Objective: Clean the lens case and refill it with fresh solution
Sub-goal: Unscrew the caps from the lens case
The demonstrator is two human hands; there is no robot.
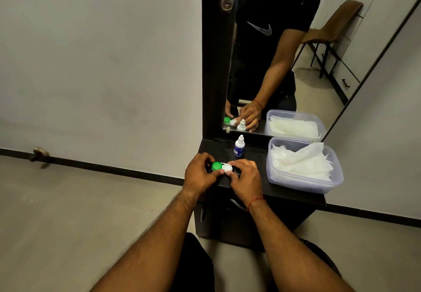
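Lens case (222, 167), frame centre: I see one green cap, one white | left hand (198, 173) and right hand (245, 176) pinch its ends | solution bottle (239, 146) just above.

Legible marks, itemised for you:

1. Swoosh logo (262, 28), grey, on the chest of the black T-shirt (268, 47) you see reflected in the mirror (319, 63). It is a brand sign only, with no lettering beside it.

2. Solution bottle (239, 146) on the counter (262, 187): you can see a blue label with pale print, but the print is too small and blurred to read.

You will find no other text, number or sign that can be read.
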